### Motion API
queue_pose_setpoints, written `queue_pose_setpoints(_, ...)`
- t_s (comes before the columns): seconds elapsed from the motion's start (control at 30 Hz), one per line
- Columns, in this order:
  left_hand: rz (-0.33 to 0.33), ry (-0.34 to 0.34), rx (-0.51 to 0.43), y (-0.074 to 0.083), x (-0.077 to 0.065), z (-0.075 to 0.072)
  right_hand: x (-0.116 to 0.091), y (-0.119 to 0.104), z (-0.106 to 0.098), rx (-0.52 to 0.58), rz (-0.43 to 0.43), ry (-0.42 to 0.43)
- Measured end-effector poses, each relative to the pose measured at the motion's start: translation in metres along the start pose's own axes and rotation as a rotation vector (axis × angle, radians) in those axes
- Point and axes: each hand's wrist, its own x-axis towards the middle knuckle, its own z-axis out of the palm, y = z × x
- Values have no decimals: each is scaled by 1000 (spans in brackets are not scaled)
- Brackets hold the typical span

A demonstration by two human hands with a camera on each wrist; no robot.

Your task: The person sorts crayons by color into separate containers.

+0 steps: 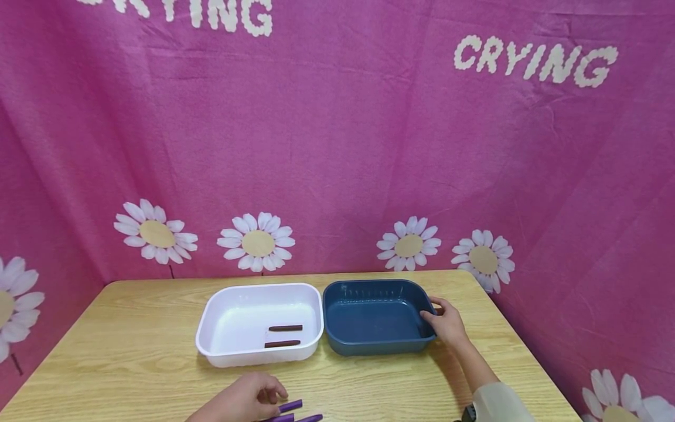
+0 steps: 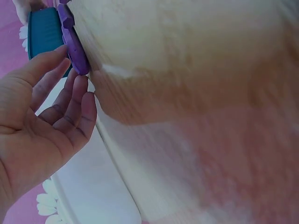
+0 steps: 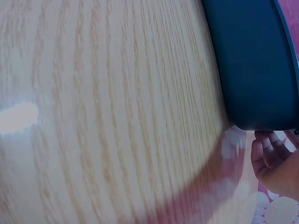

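Note:
At the table's front, my left hand (image 1: 253, 395) is over several purple crayons (image 1: 290, 405), with its fingers loosely bent. In the left wrist view, the thumb tip and fingertips are right beside a purple crayon (image 2: 76, 52). My right hand (image 1: 446, 322) grips the right end of a dark blue plastic bin (image 1: 377, 348), its thumb over the rim and its other fingers outside. The right wrist view shows its fingertips against the end wall of the bin (image 3: 252, 70). Two brown crayons (image 1: 285, 328) lie in the white bin (image 1: 258, 357).
Both bins stand side by side, rims close together, on a light wooden table (image 1: 121, 346). A pink curtain (image 1: 337, 146) with daisies and white lettering hangs behind the table and along its sides.

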Motion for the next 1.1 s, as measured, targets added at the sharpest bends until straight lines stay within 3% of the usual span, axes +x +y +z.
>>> queue_pose_setpoints(0.13, -50, -12, 5, 2, 1, 0, 1, 1, 0, -9, 1, 8)
queue_pose_setpoints(0.3, -46, -13, 61, 4, 1, 0, 1, 2, 1, 12, 4, 11)
queue_pose_setpoints(0.5, -64, -21, 77, 5, 2, -1, 4, 11, 0, 70, -84, 26)
queue_pose_setpoints(0.77, 4, 25, 107, 3, -2, 1, 3, 3, 1, 11, -13, 24)
queue_pose_setpoints(1.1, 78, 92, 106, 10, -3, -6, 3, 2, 2, 18, -8, 22)
